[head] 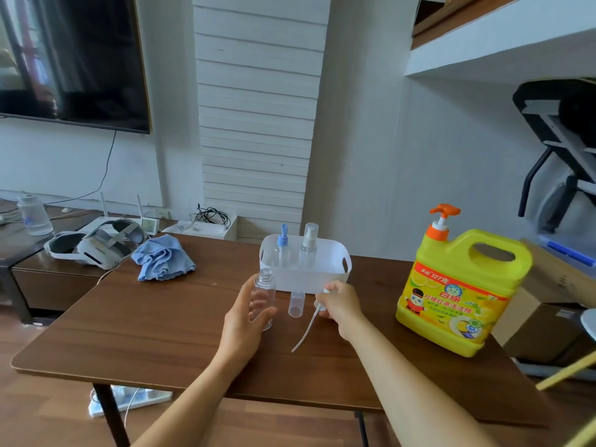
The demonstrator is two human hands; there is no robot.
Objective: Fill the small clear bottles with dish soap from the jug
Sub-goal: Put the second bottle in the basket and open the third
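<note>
My left hand (243, 321) grips an empty clear bottle (265, 293), upright with its threaded neck uncovered. My right hand (340, 304) holds that bottle's white spray pump (319, 306), its thin dip tube (303, 333) slanting down to the table. A small clear cap (296, 304) stands on the table between my hands. Behind them a white basket (322, 275) holds two more clear bottles, one with a blue top (283, 245) and one with a clear spray top (309, 241). The yellow dish soap jug (461, 291) with an orange pump stands at the right.
A crumpled blue cloth (163, 258) lies at the table's back left. A white headset (96, 245) and a water bottle (34, 214) rest on the low cabinet to the left. Cardboard boxes (541, 321) sit behind the jug. A power strip (129, 398) lies on the floor.
</note>
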